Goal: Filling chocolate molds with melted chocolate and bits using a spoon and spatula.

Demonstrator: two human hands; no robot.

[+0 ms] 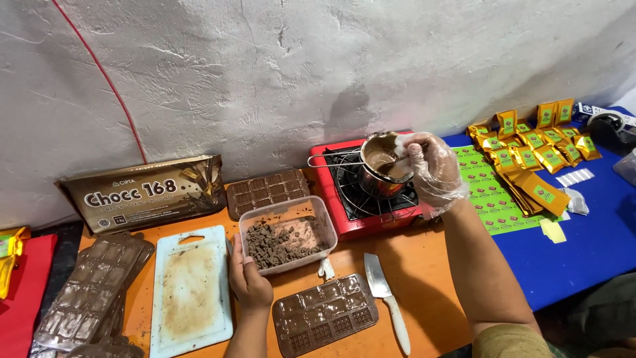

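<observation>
My left hand (246, 275), bare, grips the near left edge of a clear plastic tub (324, 226) holding chopped brown chocolate bits. My right hand (430, 169), in a thin clear plastic glove, is closed over something pale inside a small metal saucepan (379, 154) with melted chocolate; what it holds is hard to make out. The saucepan sits on the wire grate of a red portable stove (344, 219), its long handle pointing left.
A smeared white cutting board (190, 292) lies at front left, clear chocolate moulds (89, 292) beside it. A filled mould (323, 313) and a white-handled knife (386, 298) lie in front. Gold packets (530, 156) cover the blue cloth on the right. A large chocolate pack (142, 192) leans on the wall.
</observation>
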